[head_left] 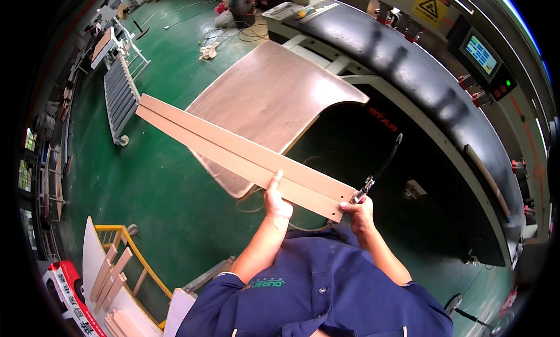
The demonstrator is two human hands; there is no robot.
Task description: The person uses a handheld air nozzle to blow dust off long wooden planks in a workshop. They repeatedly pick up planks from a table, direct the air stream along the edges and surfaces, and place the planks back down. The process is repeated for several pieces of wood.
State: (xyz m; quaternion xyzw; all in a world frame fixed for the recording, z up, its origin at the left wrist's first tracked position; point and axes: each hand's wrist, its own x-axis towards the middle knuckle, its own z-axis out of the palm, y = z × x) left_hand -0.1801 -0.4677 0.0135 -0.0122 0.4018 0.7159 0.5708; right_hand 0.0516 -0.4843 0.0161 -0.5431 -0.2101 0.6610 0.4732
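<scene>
One table (274, 89) lies beyond the grip; two planks (233, 156) extend forward-left from it, likely held at two spots to steady their length. Left hand (276, 204) clasps their edge, right hand (360, 215) their near end, tool (364, 189) at its fingers.

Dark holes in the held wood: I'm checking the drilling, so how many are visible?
2, both at the end of the wood beside the right hand: an upper hole toward the far edge, a lower hole nearer the person. That hand may hide others.
</scene>
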